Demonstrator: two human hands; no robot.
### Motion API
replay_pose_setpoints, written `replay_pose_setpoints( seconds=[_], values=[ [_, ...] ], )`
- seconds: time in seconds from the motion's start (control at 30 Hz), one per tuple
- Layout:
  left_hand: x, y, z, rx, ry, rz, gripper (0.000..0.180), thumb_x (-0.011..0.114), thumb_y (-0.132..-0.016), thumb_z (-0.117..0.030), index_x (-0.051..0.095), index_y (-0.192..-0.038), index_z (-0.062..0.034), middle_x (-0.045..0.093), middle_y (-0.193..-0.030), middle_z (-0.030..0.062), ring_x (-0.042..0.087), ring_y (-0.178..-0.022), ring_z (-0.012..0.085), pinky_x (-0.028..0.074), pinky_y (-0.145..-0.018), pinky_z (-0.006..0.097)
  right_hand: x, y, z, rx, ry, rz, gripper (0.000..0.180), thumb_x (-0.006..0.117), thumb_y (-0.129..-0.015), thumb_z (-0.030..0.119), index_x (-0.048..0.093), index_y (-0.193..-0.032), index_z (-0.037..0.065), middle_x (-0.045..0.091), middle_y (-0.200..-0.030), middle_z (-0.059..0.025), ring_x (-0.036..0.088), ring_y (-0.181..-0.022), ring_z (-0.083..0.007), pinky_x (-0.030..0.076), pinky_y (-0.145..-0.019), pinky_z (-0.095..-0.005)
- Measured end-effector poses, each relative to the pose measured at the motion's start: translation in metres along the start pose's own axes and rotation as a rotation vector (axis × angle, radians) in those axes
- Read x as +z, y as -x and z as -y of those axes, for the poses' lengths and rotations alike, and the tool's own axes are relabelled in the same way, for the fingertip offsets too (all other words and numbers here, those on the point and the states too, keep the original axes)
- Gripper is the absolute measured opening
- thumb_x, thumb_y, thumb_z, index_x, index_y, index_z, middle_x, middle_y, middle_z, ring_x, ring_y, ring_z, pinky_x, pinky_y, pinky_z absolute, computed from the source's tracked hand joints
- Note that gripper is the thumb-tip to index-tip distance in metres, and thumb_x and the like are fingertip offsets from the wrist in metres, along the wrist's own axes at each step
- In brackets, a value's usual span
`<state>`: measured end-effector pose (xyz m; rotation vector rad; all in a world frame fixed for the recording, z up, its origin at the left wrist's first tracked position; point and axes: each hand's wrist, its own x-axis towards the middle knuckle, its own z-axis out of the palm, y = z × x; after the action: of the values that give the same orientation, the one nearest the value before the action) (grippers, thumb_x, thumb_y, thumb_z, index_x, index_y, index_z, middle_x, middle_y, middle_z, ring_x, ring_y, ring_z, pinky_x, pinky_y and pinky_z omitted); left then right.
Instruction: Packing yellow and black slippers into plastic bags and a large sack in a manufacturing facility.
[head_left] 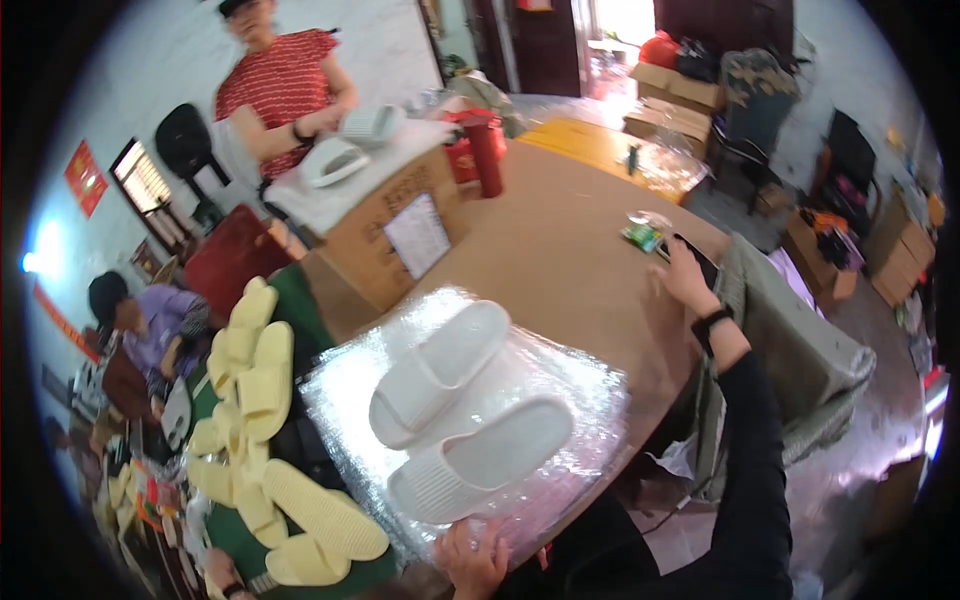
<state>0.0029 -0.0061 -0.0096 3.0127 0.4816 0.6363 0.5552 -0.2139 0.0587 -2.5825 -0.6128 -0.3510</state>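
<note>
Two white slippers (455,410) lay side by side on a stack of clear plastic bags (560,370) at the near edge of the round brown bench (560,250). The left hand (475,560) rested at the near edge of the bags, just below the nearer slipper — fingers (470,535) spread flat and open, holding nothing. The right hand (685,275) reached out to the far right edge of the bench, its fingers on a dark phone (700,258); whether they gripped it could not be told. A small green packet (643,236) lay just beside that hand. A heap of pale yellow slippers (265,420) sat left of the bench. Beyond — a cardboard box (390,225), a red bottle (487,150) and a person in a red striped shirt (280,85) handling white slippers.
</note>
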Motion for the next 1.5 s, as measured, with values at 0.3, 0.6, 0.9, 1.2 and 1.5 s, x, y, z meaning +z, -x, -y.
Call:
replay_pose_setpoints(
  seconds=[0.3,0.6,0.9,1.2,1.5],
  values=[
    [-0.014,-0.011,-0.016,-0.074,0.095,0.016,0.039,0.062,-0.082,-0.030,0.063,-0.122,-0.0333,0.050,-0.124,0.0120,0.045,-0.118,0.0291,0.027,-0.099,0.055,-0.031,0.118,0.246,-0.997,-0.341,0.690,0.029,0.063,-0.084,0.025,0.069,-0.112,0.018,0.028,-0.147,-0.0261,0.025,-0.138,-0.0413,0.026,-0.110,-0.0466],
    [-0.021,-0.010,-0.028,-0.138,0.095,0.036,0.048,0.061,-0.083,-0.035,0.055,-0.130,-0.0245,0.045,-0.133,0.0223,0.041,-0.125,0.0380,0.023,-0.102,0.063,0.024,0.120,0.343,-1.116,-0.081,0.837,0.060,0.061,-0.079,0.032,0.047,-0.134,0.013,0.038,-0.141,-0.0202,0.035,-0.135,-0.0356,0.024,-0.104,-0.0646],
    [-0.024,-0.007,-0.017,-0.109,0.174,0.050,0.053,0.060,-0.083,-0.037,0.053,-0.131,-0.0176,0.041,-0.139,0.0247,0.038,-0.130,0.0390,0.025,-0.107,0.057,0.054,0.144,0.320,-1.067,0.018,0.589,0.044,0.058,-0.077,0.029,0.063,-0.120,0.020,0.026,-0.148,-0.0251,0.019,-0.139,-0.0443,0.017,-0.108,-0.0648],
    [-0.015,-0.001,-0.007,-0.033,0.162,0.051,0.054,0.060,-0.084,-0.040,0.052,-0.132,-0.0151,0.038,-0.139,0.0279,0.037,-0.129,0.0412,0.026,-0.107,0.055,0.078,0.156,0.313,-0.677,-0.277,0.586,0.036,0.058,-0.074,0.021,0.068,-0.108,0.017,0.047,-0.129,-0.0262,0.035,-0.125,-0.0491,0.029,-0.105,-0.0537],
    [-0.012,-0.011,-0.007,-0.052,0.262,0.072,0.055,0.060,-0.085,-0.037,0.050,-0.133,-0.0128,0.038,-0.137,0.0304,0.036,-0.128,0.0440,0.023,-0.107,0.059,0.063,0.184,0.342,-0.527,-0.093,0.097,0.025,0.055,-0.084,0.028,0.073,-0.096,0.015,0.031,-0.145,-0.0272,0.022,-0.137,-0.0432,0.014,-0.111,-0.0593]
  ],
)
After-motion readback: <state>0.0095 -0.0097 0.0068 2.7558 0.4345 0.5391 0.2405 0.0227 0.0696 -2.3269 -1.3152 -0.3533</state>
